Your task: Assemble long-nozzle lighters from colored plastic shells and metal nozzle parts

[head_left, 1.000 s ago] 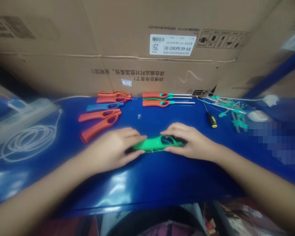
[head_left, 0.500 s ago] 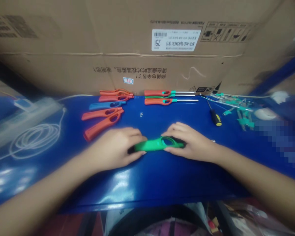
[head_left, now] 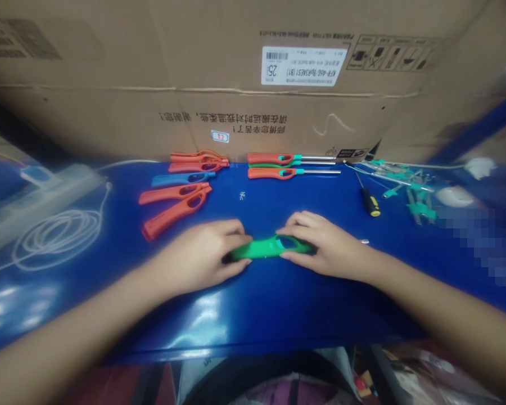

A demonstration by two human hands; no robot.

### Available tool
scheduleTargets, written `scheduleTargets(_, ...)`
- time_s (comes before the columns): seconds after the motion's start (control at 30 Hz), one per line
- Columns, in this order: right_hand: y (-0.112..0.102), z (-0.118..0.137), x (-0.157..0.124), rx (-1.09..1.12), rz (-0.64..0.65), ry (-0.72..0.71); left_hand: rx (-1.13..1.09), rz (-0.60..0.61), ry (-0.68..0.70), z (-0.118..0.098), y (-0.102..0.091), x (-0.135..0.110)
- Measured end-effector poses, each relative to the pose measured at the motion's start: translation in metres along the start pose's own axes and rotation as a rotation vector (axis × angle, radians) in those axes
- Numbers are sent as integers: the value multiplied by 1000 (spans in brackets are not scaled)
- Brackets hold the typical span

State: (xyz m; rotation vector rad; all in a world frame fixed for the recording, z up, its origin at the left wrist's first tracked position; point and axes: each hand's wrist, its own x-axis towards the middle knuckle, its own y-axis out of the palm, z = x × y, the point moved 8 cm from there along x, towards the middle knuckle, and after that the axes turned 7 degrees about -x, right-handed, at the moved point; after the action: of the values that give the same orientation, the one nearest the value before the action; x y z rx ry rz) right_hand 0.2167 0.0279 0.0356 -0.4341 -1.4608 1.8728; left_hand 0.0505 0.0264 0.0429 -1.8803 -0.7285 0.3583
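A green long-necked lighter point(head_left: 261, 248) lies level between my two hands, low over the blue tabletop. My left hand point(head_left: 211, 250) is closed on the handle's left end, thumb in front and fingers behind. My right hand point(head_left: 320, 242) pinches the other end beside the trigger opening, where a teal part shows. A short metal tip point(head_left: 365, 242) peeks out right of my right hand; the stretch between is covered by the hand. Several tiny silvery screws point(head_left: 242, 196) lie behind the lighter.
Orange handle shells point(head_left: 175, 216) and a blue one point(head_left: 181, 179) lie at the back left. Lighters with metal necks point(head_left: 295, 174) lie back centre. A screwdriver point(head_left: 370, 202) and teal-ended rods point(head_left: 421, 208) are right. A coiled white cable point(head_left: 59, 239) lies left; a cardboard box point(head_left: 219, 67) stands behind.
Both hands keep their hold on the green lighter, almost still. The metal tip right of my right hand shows slightly more. The view has shifted a little.
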Motion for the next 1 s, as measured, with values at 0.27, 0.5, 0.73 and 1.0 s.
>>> scheduleTargets(0.27,-5,8,-3,-239,-79,-94,201,-77,52,-8,2,1)
scheduleTargets(0.5,-13,8,-4,-201,-141,-78,29,-72,30,0,2,3)
scheduleTargets(0.73,-9,5,-2,-218,-108,-35,-145,-50,17,-3,5,4)
scheduleTargets(1.0,-13,11,-3,-257,-139,-78,-203,-53,20,-6,6,4)
